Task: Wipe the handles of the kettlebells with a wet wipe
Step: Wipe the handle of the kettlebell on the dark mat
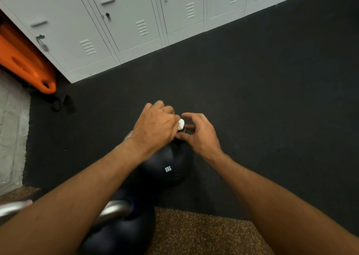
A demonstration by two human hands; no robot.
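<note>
A black kettlebell (171, 167) marked 8KG stands on the dark floor in the middle of the view. My left hand (155, 126) is curled over its handle and grips a white wet wipe (181, 124), whose end sticks out at the right. My right hand (200, 133) sits at the handle's right end, its thumb and fingers curved around the dark handle there. Most of the handle is hidden under my hands. A second black kettlebell (120, 233) with a bare metal handle (114, 210) stands nearer me, partly behind my left forearm.
White lockers (124, 21) line the far wall. An orange plastic board (23, 60) leans at the left, with a black strap (58, 104) on the floor below it. A yellow-speckled mat (204, 233) lies at the bottom. Another metal handle (11, 208) shows at the lower left edge.
</note>
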